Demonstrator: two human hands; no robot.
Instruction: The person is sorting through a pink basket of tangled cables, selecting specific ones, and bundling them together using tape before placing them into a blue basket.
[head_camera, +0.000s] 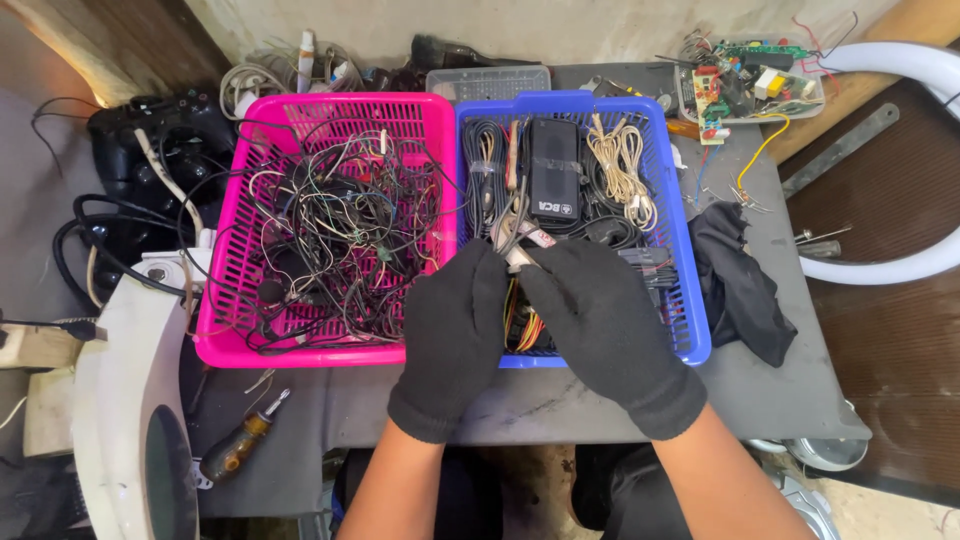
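Both of my gloved hands sit nearest, over the near edge of the blue basket (690, 330). Left hand (452, 335) and right hand (607, 335) meet at a small bundle of wires (522, 250) — my left fingers (487, 268) pinch it from one side, my right fingers (548, 275) pinch it from the other, and thin grey leads stand up from the pinch. Below my palms a bunch of orange and yellow leads (523, 328) shows inside the basket.

Farther back in the blue basket lie a black oblong box (555, 172), a beige coiled cable (620, 160) to its right and black coiled cables (483, 165) to its left — these look laid out in some order. To the left, touching it, the pink basket (225, 300) holds a loose tangle of thin wires (335, 230), still a knotted heap, so by my judgement much is left unsorted there.

On the bench (780, 390) a black cloth (738, 280) lies just right of the blue basket, and a tray of circuit boards (755, 80) sits at the far right. A screwdriver (240, 440) lies near left, beside a white appliance casing (125, 400); a black game controller (165, 125) rests far left.
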